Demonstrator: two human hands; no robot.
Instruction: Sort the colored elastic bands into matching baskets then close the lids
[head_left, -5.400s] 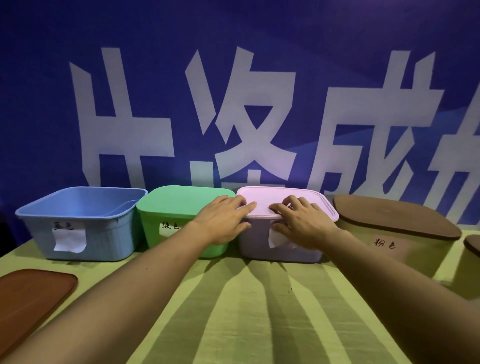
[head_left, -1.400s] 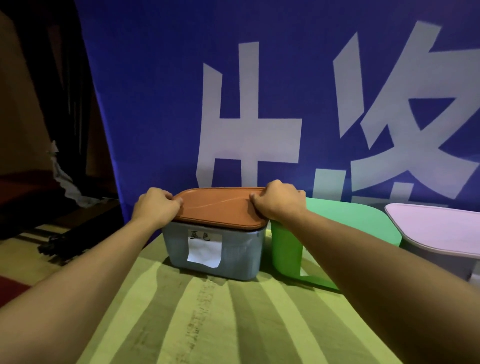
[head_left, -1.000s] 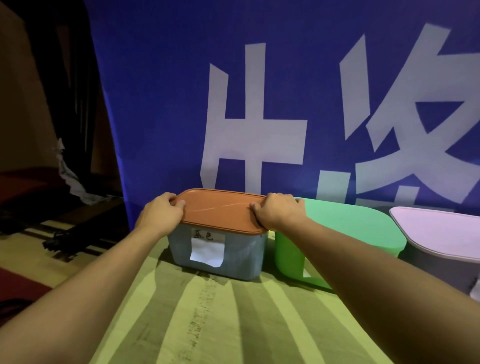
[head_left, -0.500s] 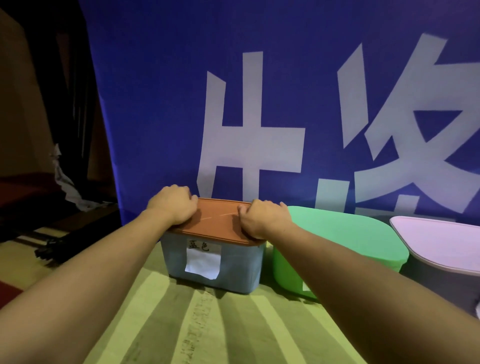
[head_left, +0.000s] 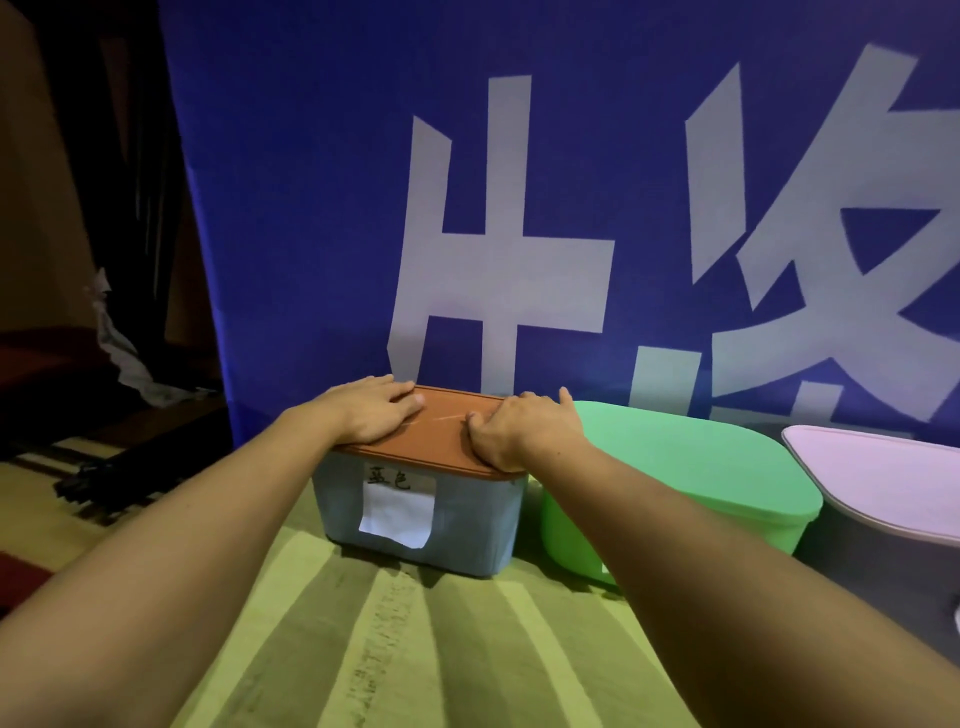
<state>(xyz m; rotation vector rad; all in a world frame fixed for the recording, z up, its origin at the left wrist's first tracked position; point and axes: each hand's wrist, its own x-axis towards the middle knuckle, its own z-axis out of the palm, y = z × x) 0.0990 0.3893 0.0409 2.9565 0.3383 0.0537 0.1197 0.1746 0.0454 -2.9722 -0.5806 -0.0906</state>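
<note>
So the blue basket (head_left: 415, 525) sits on the striped green surface (head_left: 405, 649), at the left end of the row, with the brown lid (head_left: 441, 436) lying flat on top of it and covering the whole opening. There's a white paper label (head_left: 397, 512) taped on the front wall with some handwritten characters on it, too small for me to read properly.

Both hands are on that lid. The left hand (head_left: 371, 413) lies palm down on the left part of the lid, fingers pretty much straight and together, pointing toward the middle, so that grip is flat and has hold of nothing, just pressing. The right hand (head_left: 517, 434) is on the right end of the lid, knuckles up, fingers bent with the tips on the lid top and the thumb poking up at the far side. It rests on the lid rather than wrapping around it, as far as I can see. Both forearms come in from the bottom corners.

Just beside the blue basket on the right is the green basket (head_left: 675, 499) with its green lid already on, touching or nearly touching, can't say which. Next to that, at the right edge, is the pink-lidded basket (head_left: 883, 499), also shut.

Behind everything hangs a big blue banner (head_left: 311, 208) with large white characters. Off to the left it's dark, and some crumpled white cloth (head_left: 119, 348) hangs there.
</note>
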